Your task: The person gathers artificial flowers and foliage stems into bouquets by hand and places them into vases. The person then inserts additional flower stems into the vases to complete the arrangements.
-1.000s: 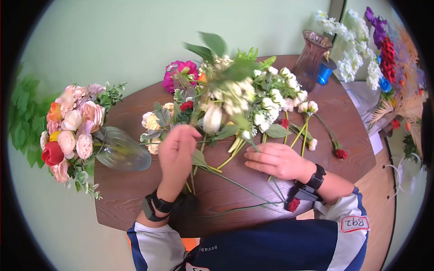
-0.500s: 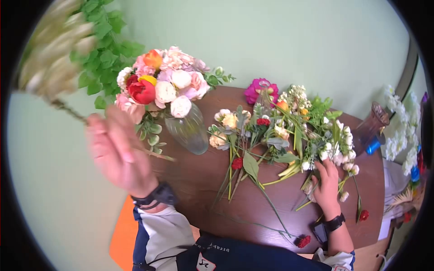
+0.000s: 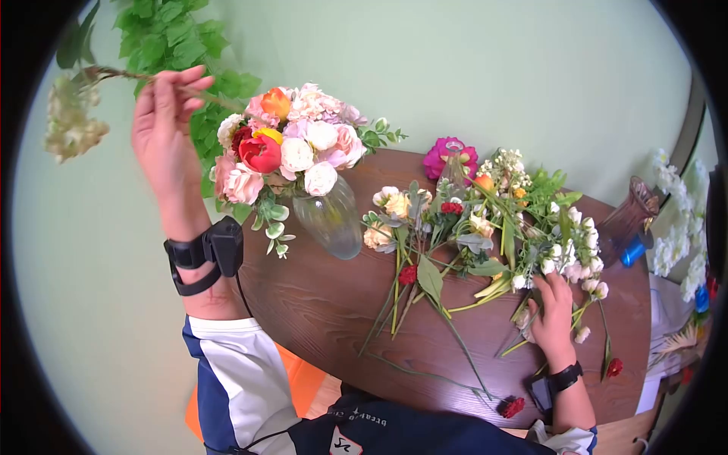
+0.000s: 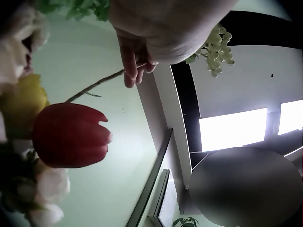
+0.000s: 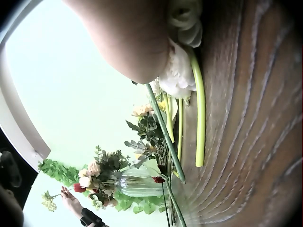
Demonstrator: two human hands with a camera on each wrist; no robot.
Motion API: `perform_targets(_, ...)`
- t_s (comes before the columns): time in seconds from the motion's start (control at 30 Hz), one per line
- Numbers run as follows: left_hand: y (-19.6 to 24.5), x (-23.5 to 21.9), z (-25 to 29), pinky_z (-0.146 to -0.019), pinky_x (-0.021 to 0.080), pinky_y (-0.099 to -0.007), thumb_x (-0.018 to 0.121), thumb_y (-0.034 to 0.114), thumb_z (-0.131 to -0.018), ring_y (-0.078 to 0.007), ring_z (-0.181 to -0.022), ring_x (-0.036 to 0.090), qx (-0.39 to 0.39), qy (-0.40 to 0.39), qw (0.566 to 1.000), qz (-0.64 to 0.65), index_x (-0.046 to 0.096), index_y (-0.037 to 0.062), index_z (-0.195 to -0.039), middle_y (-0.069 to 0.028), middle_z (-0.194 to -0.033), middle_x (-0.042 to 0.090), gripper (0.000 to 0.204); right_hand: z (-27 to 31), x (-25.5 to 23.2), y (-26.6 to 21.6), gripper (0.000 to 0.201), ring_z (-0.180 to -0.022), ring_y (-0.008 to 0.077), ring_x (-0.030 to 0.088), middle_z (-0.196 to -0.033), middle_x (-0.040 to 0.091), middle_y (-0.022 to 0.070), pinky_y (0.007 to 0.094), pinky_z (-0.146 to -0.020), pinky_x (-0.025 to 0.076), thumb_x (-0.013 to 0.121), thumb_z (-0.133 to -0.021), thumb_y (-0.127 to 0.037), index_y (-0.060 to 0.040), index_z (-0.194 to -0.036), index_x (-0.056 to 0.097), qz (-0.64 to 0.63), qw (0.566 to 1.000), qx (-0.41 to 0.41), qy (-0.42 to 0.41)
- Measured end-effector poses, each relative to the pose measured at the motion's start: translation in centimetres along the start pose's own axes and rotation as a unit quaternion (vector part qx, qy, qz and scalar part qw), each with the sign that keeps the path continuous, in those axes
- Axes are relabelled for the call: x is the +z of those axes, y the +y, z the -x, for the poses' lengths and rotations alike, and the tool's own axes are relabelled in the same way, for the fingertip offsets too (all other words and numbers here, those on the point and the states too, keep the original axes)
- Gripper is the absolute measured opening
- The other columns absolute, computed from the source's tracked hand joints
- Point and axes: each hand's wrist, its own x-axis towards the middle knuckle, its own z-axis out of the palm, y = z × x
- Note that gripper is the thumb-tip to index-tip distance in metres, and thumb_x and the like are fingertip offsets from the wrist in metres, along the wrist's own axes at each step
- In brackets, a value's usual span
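Observation:
At the upper left of the head view, my left hand [image 3: 168,136] pinches the brown stem of a pale cream flower cluster [image 3: 72,121], whose head hangs out to the left. The stem's other end reaches the top of the bouquet [image 3: 296,155] in the tilted glass vase [image 3: 330,220]. In the left wrist view the stem [image 4: 97,84] runs from the fingers towards a red tulip [image 4: 71,135]. My right hand [image 3: 553,315] rests among white flowers [image 3: 572,254] on the table's right part, fingers loosely bent; whether it holds a stem is unclear.
Loose flowers and stems lie over the brown table [image 3: 303,318]. A magenta flower [image 3: 447,158] and small clear vase [image 3: 455,168] stand at the back. A purple glass vase [image 3: 629,212] and blue ribbon roll [image 3: 635,249] are at the right edge. Green leaves [image 3: 174,38] hang on the wall.
My left hand has carried the cream cluster from the table's middle to above the bouquet, and its stem end now reaches the blooms. My right hand has shifted onto the white flowers. The view has turned left.

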Motion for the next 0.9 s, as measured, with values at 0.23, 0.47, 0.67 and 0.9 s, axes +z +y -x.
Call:
perform_targets(0.23,-2.5,1.1,0.7,-0.069,0.049,-0.021,0.047,0.016,-0.094,-0.0198,-0.087,0.064,-0.058,-0.031,0.995,-0.071,0.056,-0.0014,-0.1,-0.0127,-0.094,0.064,0.021,0.1,-0.1,0.1,0.047,-0.114,0.0378,0.042,-0.121,0.047,0.0188,0.0433,-0.096,0.034,0.065,-0.067,-0.002,-0.0055,-0.112,0.054,-0.003,1.0,0.009,-0.008)
perform_targets(0.47,-4.2,0.5,1.6,-0.064,0.049,-0.0213,0.051,0.017,-0.091,-0.0143,-0.076,0.064,-0.155,-0.116,0.972,-0.131,0.059,-0.0037,-0.095,-0.011,-0.087,0.066,0.022,0.0,-0.1,0.0,0.047,-0.114,0.0373,0.042,-0.12,0.047,0.0182,0.0431,-0.096,0.033,0.065,-0.067,-0.002,-0.0057,-0.112,0.054,-0.001,1.0,0.004,-0.004)
perform_targets(0.67,-5.1,0.3,1.5,-0.06,0.047,-0.0205,0.061,0.011,-0.083,-0.0087,-0.064,0.059,-0.231,-0.193,0.947,-0.11,0.062,-0.0073,-0.084,-0.0088,-0.075,0.065,0.019,-0.1,-0.2,-0.1,0.045,-0.112,0.0374,0.042,-0.118,0.047,0.0175,0.0441,-0.097,0.031,0.064,-0.068,-0.004,-0.0048,-0.112,0.054,-0.001,1.0,0.002,-0.007)
perform_targets(0.9,-4.1,0.0,0.3,-0.064,0.046,-0.0216,0.07,0.022,-0.079,-0.0094,-0.073,0.059,-0.308,-0.25,0.892,-0.218,0.06,-0.0081,-0.095,-0.0082,-0.081,0.064,0.036,-0.1,-0.1,0.0,0.044,-0.112,0.0375,0.041,-0.118,0.047,0.0177,0.0443,-0.097,0.03,0.064,-0.068,-0.004,-0.0049,-0.111,0.054,0.005,1.0,0.004,-0.01)
